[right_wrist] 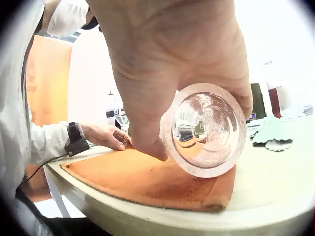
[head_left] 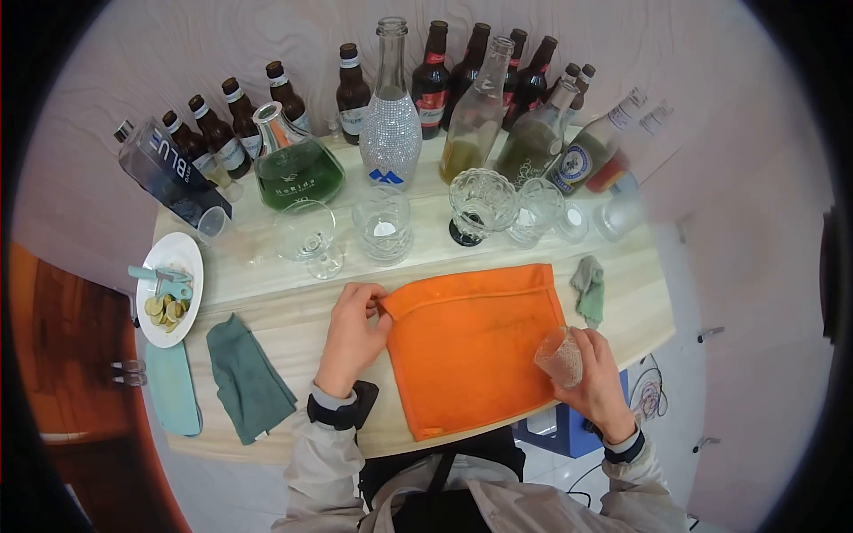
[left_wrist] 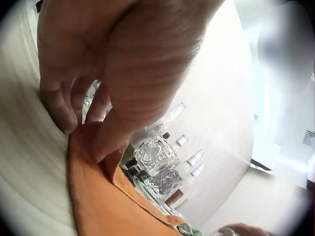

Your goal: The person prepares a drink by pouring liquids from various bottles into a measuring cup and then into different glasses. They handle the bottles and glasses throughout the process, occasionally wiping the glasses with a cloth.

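Note:
An orange cloth (head_left: 471, 355) lies spread at the front of the table. At its upper left corner, the left hand (head_left: 354, 333) pinches the fabric between thumb and fingers; the left wrist view shows that hand (left_wrist: 123, 64) over the orange corner (left_wrist: 93, 147). The right hand (head_left: 593, 377) grips a small clear textured glass (head_left: 560, 357) above the cloth's right side. In the right wrist view, the glass (right_wrist: 204, 130) is tilted with one round end toward the camera, held by the right hand (right_wrist: 177, 64).
Several glasses (head_left: 384, 233) and bottles (head_left: 391, 124) line the back. A white plate (head_left: 194, 258) with lime slices and a dark green cloth (head_left: 244, 377) are left; a grey-green cloth (head_left: 589, 291) lies right. A blue stool (head_left: 569, 435) stands below the front edge.

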Tool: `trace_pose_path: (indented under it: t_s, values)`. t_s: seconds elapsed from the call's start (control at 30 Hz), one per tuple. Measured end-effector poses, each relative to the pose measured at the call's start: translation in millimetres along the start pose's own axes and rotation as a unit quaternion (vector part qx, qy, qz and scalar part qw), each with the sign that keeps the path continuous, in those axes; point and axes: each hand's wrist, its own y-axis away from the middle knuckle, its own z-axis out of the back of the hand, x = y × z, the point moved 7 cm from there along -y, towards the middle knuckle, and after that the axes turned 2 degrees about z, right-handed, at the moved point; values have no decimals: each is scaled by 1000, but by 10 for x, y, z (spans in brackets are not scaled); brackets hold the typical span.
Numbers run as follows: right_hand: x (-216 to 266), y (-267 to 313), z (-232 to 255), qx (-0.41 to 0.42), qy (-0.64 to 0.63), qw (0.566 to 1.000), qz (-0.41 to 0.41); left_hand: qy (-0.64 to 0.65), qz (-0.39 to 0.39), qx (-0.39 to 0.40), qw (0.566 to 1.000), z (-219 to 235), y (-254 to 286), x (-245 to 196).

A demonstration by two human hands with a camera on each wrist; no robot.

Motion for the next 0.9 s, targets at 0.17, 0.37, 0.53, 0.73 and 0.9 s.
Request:
trace_pose_path:
  t_s: [0.17, 0.37, 0.53, 0.73, 0.9]
  values:
    - [41, 15, 28, -68, -103, 991, -43, 40, 34, 16, 998, -42, 6, -151]
    - [210, 57, -340, -142, -268, 950, -80, 242, 123, 61, 961, -276, 185, -560]
    - [406, -54, -589, -120, -339, 922, -143, 309, 63, 109, 943, -614, 583, -1203]
    - [427, 59, -630, -135, -416, 871, -223, -80, -304, 157, 936, -806, 722, -1448]
    - [557, 63, -533, -123, -399, 886, -200, -126, -298, 165, 932, -806, 672, -1454]
